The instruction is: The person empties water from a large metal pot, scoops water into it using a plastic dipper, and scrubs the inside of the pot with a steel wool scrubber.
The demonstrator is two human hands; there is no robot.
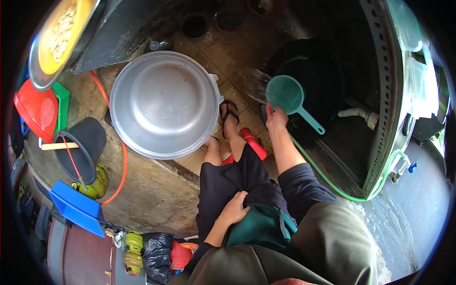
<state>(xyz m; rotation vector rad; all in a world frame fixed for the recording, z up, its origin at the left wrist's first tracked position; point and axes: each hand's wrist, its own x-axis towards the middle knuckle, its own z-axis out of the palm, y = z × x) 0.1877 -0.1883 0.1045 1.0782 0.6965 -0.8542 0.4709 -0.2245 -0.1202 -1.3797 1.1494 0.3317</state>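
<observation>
My right hand (276,116) grips the near rim of a teal water dipper (285,92), whose handle points down to the right. Water (256,84) splashes from the dipper's left side over the tiled floor. Behind the dipper is a large dark tub (320,71), hard to make out in the shadow. My left hand (233,209) lies at my lap with fingers curled on my dark trousers (216,190), beside a teal cloth (256,223). Left of my feet rests a big silver metal basin (164,104), its broad smooth face toward me.
A green hose (327,183) runs along the right to a blue-handled tap (412,167). On the left ledge are a black bucket (83,149), a blue plastic piece (78,206), an orange hose (124,175) and a red basket (38,109). A red stool-like object (251,142) is by my feet.
</observation>
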